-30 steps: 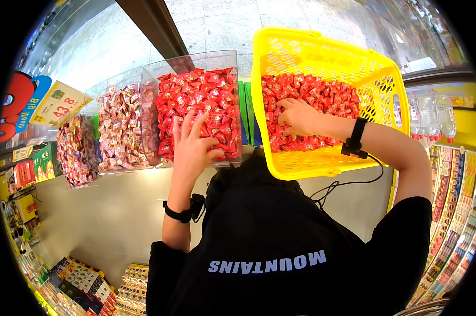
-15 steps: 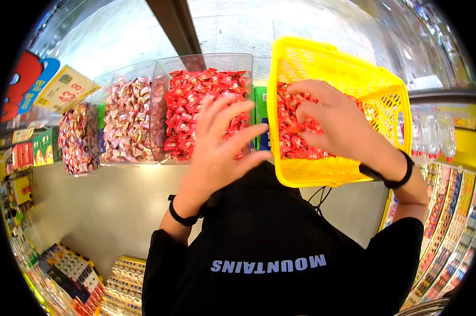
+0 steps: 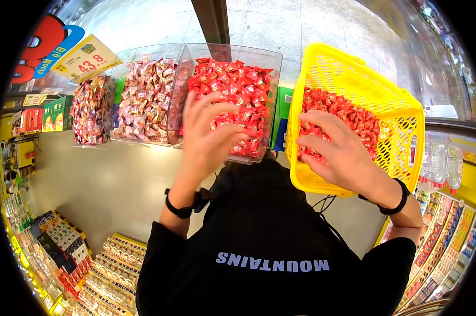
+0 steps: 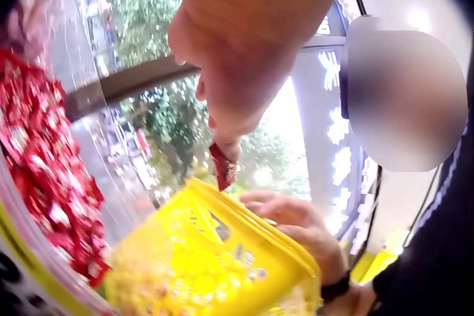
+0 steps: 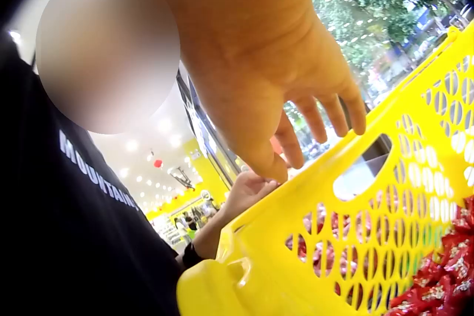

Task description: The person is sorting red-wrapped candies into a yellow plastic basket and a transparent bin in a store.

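"Where's that glossy red-wrapped candy [image 4: 224, 168]?"
"Just left of the basket [image 3: 362, 76], pinched in the fingertips of the left hand [image 3: 209, 131]."
"And the right hand [image 3: 346, 155]?"
"Over the basket, fingers apart and gently bent."
"What's the basket like?"
"Yellow plastic, pierced with oval holes, crinkly red candies [image 3: 348, 108] inside."
"Left of it?"
"A clear, rigid bin [image 3: 272, 63] heaped with matching sweets [image 3: 238, 79]."
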Demonstrator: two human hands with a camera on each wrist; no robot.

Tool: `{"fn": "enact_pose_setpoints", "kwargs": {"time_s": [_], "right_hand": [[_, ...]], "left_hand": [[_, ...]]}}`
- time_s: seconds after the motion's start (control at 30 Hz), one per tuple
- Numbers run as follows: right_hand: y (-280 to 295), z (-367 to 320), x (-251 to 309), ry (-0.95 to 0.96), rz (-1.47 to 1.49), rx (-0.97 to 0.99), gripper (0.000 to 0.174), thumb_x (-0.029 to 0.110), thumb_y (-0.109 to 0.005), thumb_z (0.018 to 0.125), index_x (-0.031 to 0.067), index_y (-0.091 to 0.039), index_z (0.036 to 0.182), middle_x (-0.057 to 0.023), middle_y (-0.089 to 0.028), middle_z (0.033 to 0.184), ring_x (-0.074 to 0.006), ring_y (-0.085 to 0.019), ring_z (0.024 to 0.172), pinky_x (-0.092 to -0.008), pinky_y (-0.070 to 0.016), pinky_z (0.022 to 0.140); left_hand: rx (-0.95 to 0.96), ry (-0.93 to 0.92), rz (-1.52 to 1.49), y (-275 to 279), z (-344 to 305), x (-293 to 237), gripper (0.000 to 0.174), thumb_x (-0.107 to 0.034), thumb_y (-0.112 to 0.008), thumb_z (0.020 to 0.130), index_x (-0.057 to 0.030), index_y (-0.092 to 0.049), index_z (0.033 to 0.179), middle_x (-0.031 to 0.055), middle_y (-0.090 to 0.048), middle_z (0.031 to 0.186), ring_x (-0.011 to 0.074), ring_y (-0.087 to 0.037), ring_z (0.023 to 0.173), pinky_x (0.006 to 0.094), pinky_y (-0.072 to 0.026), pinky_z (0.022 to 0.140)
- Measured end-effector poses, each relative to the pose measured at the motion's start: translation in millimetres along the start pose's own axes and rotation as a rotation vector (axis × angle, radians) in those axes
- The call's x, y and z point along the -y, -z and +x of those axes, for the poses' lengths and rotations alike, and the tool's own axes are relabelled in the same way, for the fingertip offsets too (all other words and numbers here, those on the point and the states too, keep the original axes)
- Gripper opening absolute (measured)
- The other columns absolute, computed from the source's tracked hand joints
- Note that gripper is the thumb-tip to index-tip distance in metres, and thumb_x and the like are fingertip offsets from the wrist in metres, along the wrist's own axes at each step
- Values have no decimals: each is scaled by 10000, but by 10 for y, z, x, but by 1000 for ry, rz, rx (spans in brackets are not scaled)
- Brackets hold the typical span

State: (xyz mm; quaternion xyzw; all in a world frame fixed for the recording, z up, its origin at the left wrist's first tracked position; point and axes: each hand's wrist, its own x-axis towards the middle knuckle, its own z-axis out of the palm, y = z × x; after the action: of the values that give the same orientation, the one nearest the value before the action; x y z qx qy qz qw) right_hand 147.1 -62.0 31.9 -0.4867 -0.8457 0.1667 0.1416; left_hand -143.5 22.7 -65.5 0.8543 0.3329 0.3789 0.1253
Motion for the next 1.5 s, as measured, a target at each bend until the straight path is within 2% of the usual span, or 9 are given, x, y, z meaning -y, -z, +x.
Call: {"fn": "enact_pose_setpoints", "kwargs": {"time_s": [0.23,0.37,0.57,0.8,1.03,1.07,1.27,1.37,1.5], "right_hand": [[-10,5,-179,-44,-28,5,254,132,-772,872,65,-703,1107,-159,-598,1373,-386,-596,1288,-474,-506,1100],[-88,7,-372,-82,-35,31,242,158,-774,880,57,-725,1094,-175,-619,1356,-377,-601,1284,-474,-503,1099],[-225,-66,-752,-186,-47,222,266,192,-775,908,51,-728,1129,-173,-599,1386,-369,-585,1305,-453,-485,1112],[-556,-108,-1207,-340,-194,551,513,321,-820,863,88,-685,1299,-177,-585,1412,-404,-539,1345,-520,-472,1114],[-1023,-85,-1369,-443,-251,452,607,358,-828,850,127,-658,1385,-215,-513,1512,-430,-498,1394,-554,-435,1160],[-1163,-153,-1493,-382,-283,380,559,347,-830,823,146,-712,1330,-189,-564,1433,-409,-505,1383,-594,-451,1118],[-931,52,-1481,-352,-204,480,278,283,-810,841,86,-793,1036,-157,-635,1306,-368,-595,1257,-517,-496,1063],[-529,173,-1281,-324,-65,456,226,261,-807,863,43,-764,902,-147,-642,1343,-362,-609,1259,-471,-500,1064],[-63,200,-843,-210,61,231,189,214,-836,855,50,-749,894,-141,-629,1401,-354,-621,1247,-461,-508,1048]], "left_hand": [[302,243,378,410,-579,539,168,-294,-884,761,-163,-807,834,13,-613,1385,353,-400,1483,699,-173,1255],[381,256,434,311,-678,566,152,-297,-888,729,-179,-797,760,5,-603,1399,339,-392,1488,708,-97,1272],[289,280,569,156,-672,595,163,-244,-881,751,-193,-801,884,13,-591,1419,299,-404,1488,702,-81,1279],[195,231,529,37,-685,557,206,-265,-869,809,-197,-794,989,13,-592,1452,325,-442,1460,701,-115,1265],[123,173,322,-225,-517,324,148,-214,-850,839,-178,-743,934,16,-632,1385,315,-494,1422,670,-135,1277],[111,172,302,-261,-499,297,156,-208,-856,836,-172,-722,907,15,-644,1350,312,-500,1419,668,-137,1276],[120,156,218,-271,-385,164,167,-190,-867,825,-175,-723,908,15,-645,1326,308,-502,1416,649,-150,1278],[99,125,183,-296,-314,150,172,-218,-864,826,-184,-737,937,22,-645,1318,320,-503,1409,666,-165,1271],[100,91,19,-223,-98,-24,250,-271,-874,826,-196,-767,1039,38,-639,1327,328,-503,1403,665,-178,1267]]}}
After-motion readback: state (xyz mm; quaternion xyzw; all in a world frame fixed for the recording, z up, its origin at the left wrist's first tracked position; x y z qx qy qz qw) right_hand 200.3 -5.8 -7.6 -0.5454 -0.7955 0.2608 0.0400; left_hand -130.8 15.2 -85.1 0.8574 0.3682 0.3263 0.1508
